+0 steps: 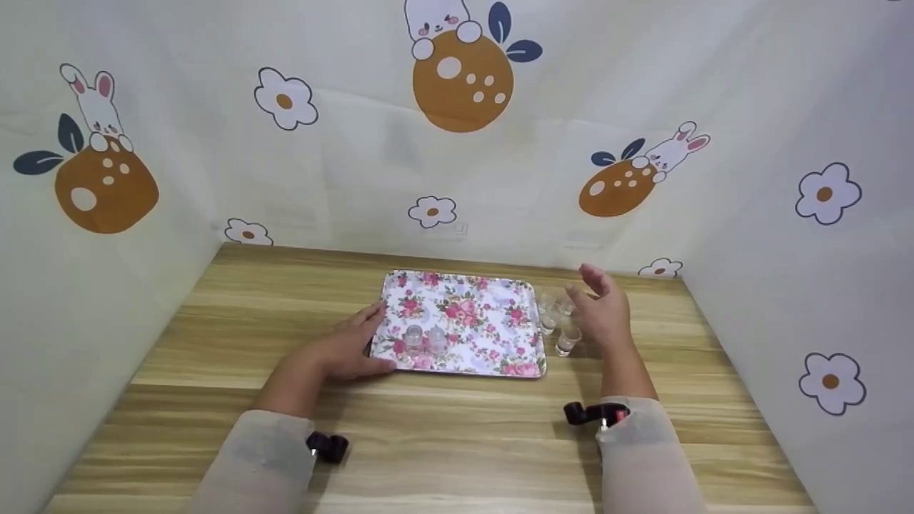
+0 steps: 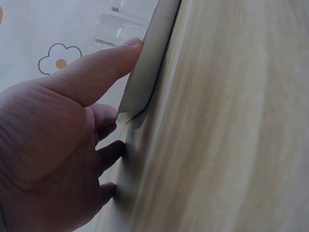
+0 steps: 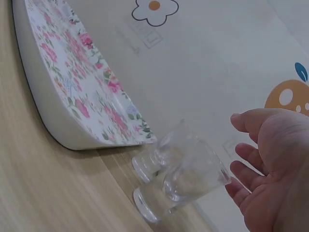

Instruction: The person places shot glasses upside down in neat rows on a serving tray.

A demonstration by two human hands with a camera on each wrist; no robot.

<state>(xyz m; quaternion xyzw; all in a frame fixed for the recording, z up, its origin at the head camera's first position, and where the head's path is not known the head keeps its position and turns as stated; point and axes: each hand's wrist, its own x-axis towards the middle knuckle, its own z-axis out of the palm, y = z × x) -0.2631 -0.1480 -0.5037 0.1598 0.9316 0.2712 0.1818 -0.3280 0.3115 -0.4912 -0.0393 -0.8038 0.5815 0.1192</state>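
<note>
A tray [image 1: 485,343] with a pink rose print lies on the wooden table. Two small clear shot glasses [image 1: 414,338] stand on its near left part. My left hand [image 1: 353,346] touches the tray's near left corner, the thumb on the front rim and the other fingers spread along the left side. Several more shot glasses [image 1: 568,339] stand upright just off the tray's right edge. Beside them is my right hand [image 1: 603,310], its thumb and fingers apart and nothing between them. From the right wrist, the closest glass [image 3: 183,183] overlaps a fingertip.
Wood-grain tabletop [image 1: 457,442] extends around the tray. A pale cloth wall [image 1: 357,164] printed with rabbits, oranges and flowers rises behind the table and along both sides. Dark wrist mounts [image 1: 328,447] sit on the sleeves.
</note>
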